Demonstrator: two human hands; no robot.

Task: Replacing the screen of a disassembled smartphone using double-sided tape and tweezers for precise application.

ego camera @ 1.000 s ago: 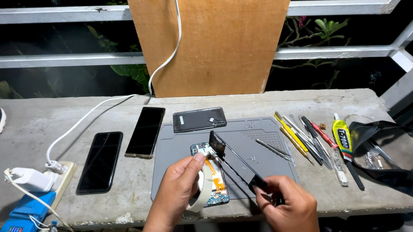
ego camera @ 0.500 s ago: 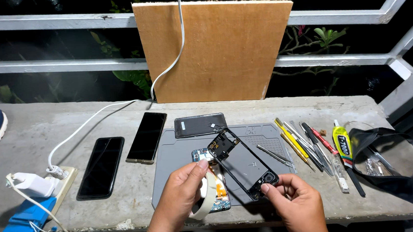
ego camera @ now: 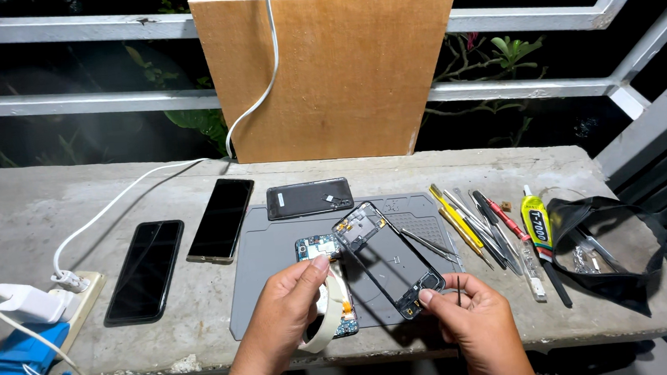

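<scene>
1. Hands first: the left hand [ego camera: 284, 314] has its thumb and fingers pinched on the top end of a black phone frame [ego camera: 387, 259], while the right hand [ego camera: 475, 323] pinches the frame's bottom corner, so both are grasping it.
2. Frame is held tilted just above the grey work mat [ego camera: 278, 295], pretty much hollow, you can see the mat through it.
3. Under the left hand's fingers there's a roll of tape [ego camera: 330, 323], looped over them by the look of it, and a phone board [ego camera: 318, 248] lying on the mat just beyond it.
4. Just past the frame's top end sits a dark back cover [ego camera: 308, 198].
5. Out beyond the right-hand grip: a row of tools [ego camera: 475, 228], a yellow glue tube [ego camera: 536, 227] and a black pouch [ego camera: 608, 249].
6. Further out past the left-hand grip: two dark phones [ego camera: 183, 243] and a white charger [ego camera: 21, 303] on the concrete ledge [ego camera: 50, 210].
</scene>
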